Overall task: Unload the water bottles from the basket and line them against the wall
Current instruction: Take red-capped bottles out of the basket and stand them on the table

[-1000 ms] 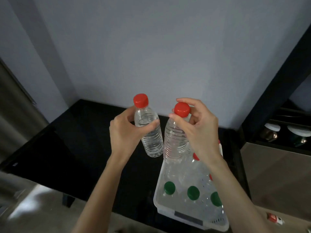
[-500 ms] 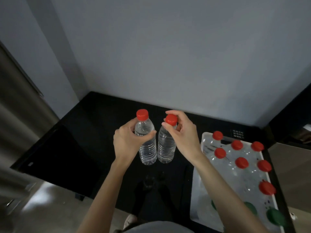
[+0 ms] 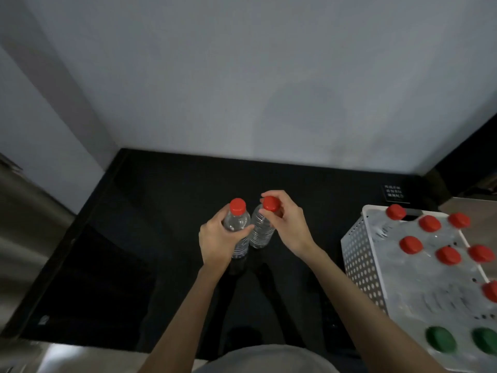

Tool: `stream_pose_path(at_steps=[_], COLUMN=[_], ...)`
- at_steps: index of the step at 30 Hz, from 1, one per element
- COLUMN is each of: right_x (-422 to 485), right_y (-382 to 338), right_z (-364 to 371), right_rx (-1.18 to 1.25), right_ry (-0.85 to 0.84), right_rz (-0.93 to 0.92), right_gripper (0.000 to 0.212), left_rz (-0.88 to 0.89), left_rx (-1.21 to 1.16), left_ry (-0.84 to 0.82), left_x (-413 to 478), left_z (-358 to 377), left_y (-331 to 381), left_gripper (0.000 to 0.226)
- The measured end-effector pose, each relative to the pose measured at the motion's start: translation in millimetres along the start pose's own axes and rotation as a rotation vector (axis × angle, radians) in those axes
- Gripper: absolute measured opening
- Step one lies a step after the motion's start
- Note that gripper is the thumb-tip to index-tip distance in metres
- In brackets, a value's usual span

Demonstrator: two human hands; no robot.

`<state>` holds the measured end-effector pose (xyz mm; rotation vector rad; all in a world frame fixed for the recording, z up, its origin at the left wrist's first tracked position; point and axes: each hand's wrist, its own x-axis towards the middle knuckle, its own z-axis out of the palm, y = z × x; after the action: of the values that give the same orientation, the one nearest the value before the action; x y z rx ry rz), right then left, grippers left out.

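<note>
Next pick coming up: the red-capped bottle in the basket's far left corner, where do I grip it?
Come straight down from above and pinch the corner bottle just under its red cap. It stands upright, tucked into the corner of the basket, with neighbouring bottles close beside, so its body is likely boxed in; only cap and neck stand free.

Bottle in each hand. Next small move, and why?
Probably carry both forward to the wall and stand them there: left hand grips the left bottle, right hand pinches the cap of the right bottle, and bare counter separates them from it.
</note>
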<state>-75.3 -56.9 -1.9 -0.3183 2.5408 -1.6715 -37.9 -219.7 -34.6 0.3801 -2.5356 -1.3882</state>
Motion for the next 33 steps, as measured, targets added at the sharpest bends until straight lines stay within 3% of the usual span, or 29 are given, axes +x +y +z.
stream_pose_path(at_steps=[12, 16, 21, 24, 28, 33], right_x=[19, 17, 12, 3, -16, -51], right_y=[4, 1, -10, -22, -36, -38], right_z=[14, 15, -2, -24, -60, -121], right_rx=[-0.199, -0.3, -0.317, -0.325, -0.353, -0.447], right_ry=[-0.036, -0.067, -0.143, -0.062, 0.134, 0.343], right_rz=[0.005, 0.014, 0.058, 0.036, -0.011, -0.046], right_gripper=[0.031, 0.039, 0.064, 0.072, 0.065, 0.048], left_rz=[-0.019, -0.022, -0.014, 0.078, 0.249, 0.393], left_rx=[-0.073, -0.109, -0.128, -0.172, -0.177, -0.226], left_ry=[-0.199, -0.195, -0.206, -0.13, -0.029, -0.08], left_x=[9, 4, 4, 4, 5, -1], left_z=[-8, -12, -24, -35, -44, -24], left_y=[-19, -20, -9, 16, 59, 112], left_gripper=[0.063, 0.066, 0.089, 0.078, 0.058, 0.042])
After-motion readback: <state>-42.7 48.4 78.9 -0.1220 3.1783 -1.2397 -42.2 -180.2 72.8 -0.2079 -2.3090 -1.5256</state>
